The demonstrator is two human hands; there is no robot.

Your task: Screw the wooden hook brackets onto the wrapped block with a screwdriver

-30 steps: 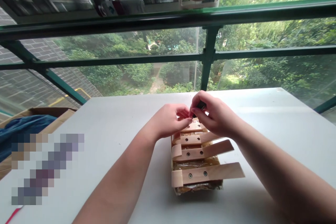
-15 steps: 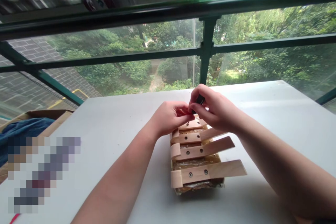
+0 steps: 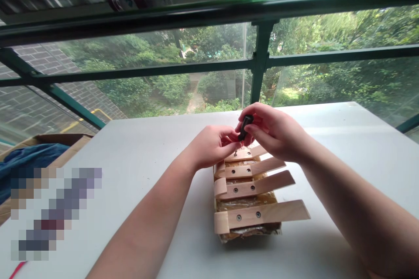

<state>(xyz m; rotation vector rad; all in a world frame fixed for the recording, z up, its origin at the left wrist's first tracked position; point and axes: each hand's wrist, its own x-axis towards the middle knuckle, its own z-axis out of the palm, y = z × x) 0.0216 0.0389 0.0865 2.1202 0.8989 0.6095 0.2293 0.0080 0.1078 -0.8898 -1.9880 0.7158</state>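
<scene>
My right hand (image 3: 266, 133) grips the black handle of a small screwdriver (image 3: 245, 127), tilted above the far end of a taped block. My left hand (image 3: 216, 144) is closed in a pinch beside its lower end; what its fingertips hold is hidden. Across the tape-wrapped block (image 3: 244, 200) lie several pale wooden strips, each fixed with cross-head screws. The nearest strip (image 3: 271, 212) shows two screws seated in it. On the farthest visible strip (image 3: 244, 154), just under my hands, one screw (image 3: 235, 154) stands upright and another looks seated.
The white table (image 3: 147, 226) carries the block. At the left, a cardboard box (image 3: 73, 139) holds blue cloth (image 3: 36, 157). A blurred-out patch (image 3: 59, 213) and a red cord (image 3: 18, 269) are at the lower left. Green window bars (image 3: 260, 61) rise beyond the table.
My right hand's fingers have opened a little around the handle, showing more of it. My left hand stays nearly in place. The view has shifted slightly.
</scene>
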